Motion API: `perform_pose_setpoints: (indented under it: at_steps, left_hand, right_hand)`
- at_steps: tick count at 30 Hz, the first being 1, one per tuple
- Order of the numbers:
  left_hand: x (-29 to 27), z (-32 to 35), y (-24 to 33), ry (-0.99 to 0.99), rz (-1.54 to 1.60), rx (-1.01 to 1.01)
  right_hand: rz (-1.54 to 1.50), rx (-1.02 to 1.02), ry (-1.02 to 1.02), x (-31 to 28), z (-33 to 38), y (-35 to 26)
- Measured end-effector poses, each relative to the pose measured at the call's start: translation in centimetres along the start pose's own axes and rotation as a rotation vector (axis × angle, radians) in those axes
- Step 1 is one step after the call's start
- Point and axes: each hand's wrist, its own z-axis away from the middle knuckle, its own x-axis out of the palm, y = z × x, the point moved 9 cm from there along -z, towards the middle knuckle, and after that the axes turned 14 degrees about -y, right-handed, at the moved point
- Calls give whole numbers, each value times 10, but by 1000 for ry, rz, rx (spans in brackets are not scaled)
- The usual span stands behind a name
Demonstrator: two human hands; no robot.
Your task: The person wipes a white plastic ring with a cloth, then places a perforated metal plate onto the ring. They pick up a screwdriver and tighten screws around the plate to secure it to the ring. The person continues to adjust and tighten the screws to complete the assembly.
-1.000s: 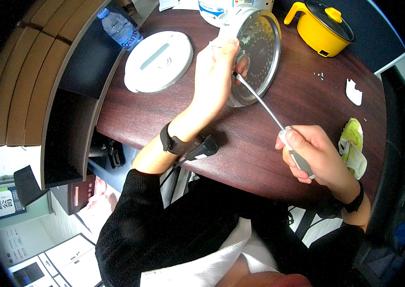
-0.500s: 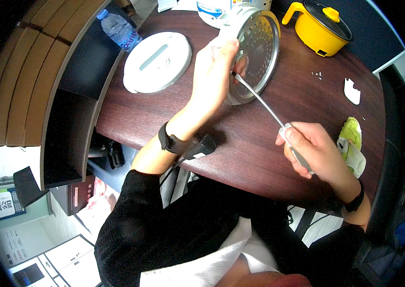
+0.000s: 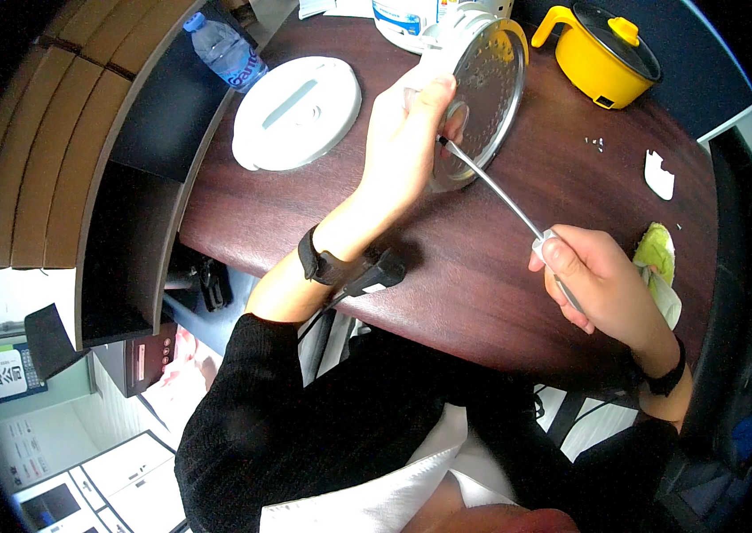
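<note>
Head view: left hand (image 3: pixel 407 147) grips the perforated metal disc (image 3: pixel 481 98) upright near the table's (image 3: pixel 500 293) far edge; right hand (image 3: pixel 602 289), clenched on the screwdriver (image 3: pixel 491 188), should keep it square to the centre.

Round perforated metal inner lid (image 3: pixel 487 98) is standing tilted on edge on the dark table, thin metal screwdriver (image 3: pixel 500 195) tip touching its centre.

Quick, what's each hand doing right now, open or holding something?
Left hand: closed on the round metal plate, holding it tilted up off the table.
Right hand: closed around the screwdriver, its tip at the plate's centre.
</note>
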Motion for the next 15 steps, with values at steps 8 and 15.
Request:
perform_pose_setpoints:
  at_steps: [8,15]
  left_hand:
    - [2,0,0,11,17,18]
    - [-1,3,5,50,-78,-11]
  right_hand:
    - [7,-47,-57,-1,-2,3]
    - [-350,-59,-168,14,-9,17]
